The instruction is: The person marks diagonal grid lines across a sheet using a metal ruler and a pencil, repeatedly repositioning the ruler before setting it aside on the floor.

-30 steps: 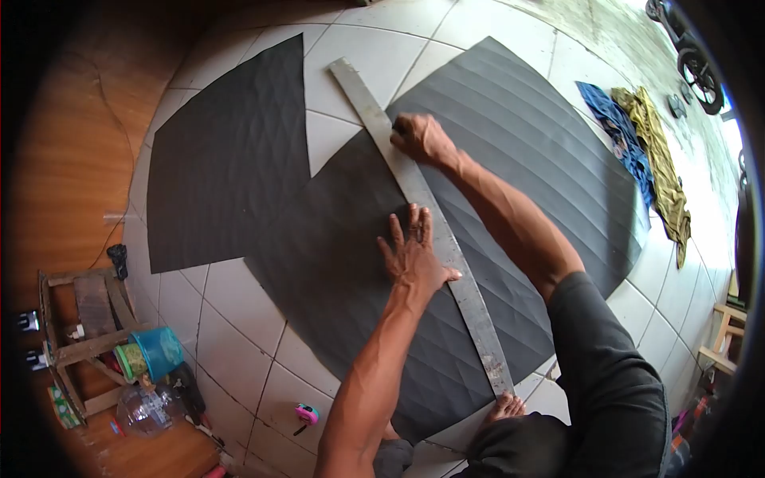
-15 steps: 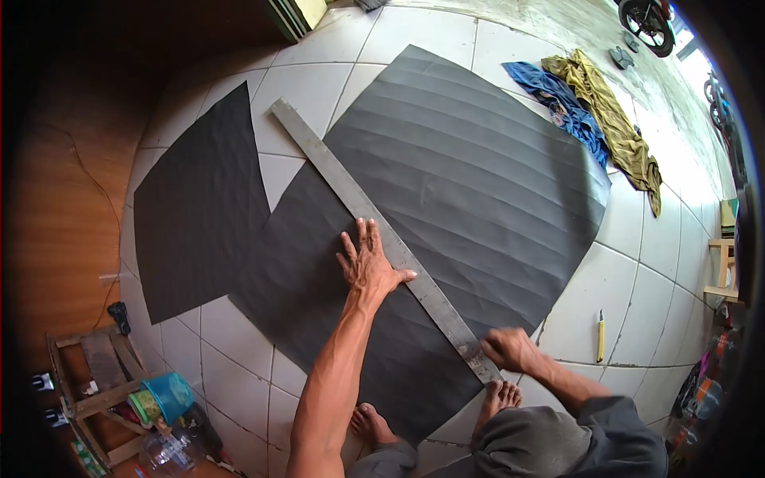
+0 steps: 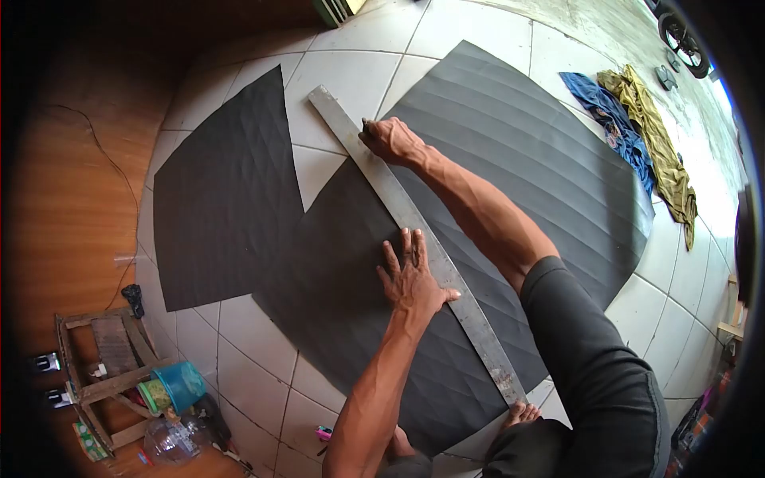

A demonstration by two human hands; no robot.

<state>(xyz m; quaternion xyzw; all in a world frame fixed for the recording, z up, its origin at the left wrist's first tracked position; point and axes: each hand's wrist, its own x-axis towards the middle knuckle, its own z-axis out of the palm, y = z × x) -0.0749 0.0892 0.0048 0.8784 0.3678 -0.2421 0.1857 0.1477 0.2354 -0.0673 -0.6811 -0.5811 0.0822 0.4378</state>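
Observation:
A long metal straightedge point(image 3: 410, 215) lies diagonally across a large dark grey sheet point(image 3: 526, 159), its far end over the white tiles. My left hand point(image 3: 414, 275) presses flat with fingers spread, the fingertips and thumb touching the straightedge about midway along. Farther up, my right hand point(image 3: 394, 142) is closed in a fist beside the straightedge's far part, near the sheet's edge. A small dark tip shows at its fingers, too little to name. My bare toes point(image 3: 520, 413) touch the straightedge's near end. A separate dark piece point(image 3: 227, 199) lies to the left.
Blue cloth point(image 3: 610, 123) and olive cloth point(image 3: 649, 139) lie crumpled at the right. A wooden frame point(image 3: 119, 386) with a blue cup point(image 3: 179, 385) and a clear plastic container point(image 3: 177, 440) stands lower left. Part of a motorcycle wheel point(image 3: 683, 44) shows at the upper right.
My right hand has moved from the straightedge's near end up to its far part. My left hand stays pressed on the straightedge. The whole view has shifted; my right arm now crosses the sheet.

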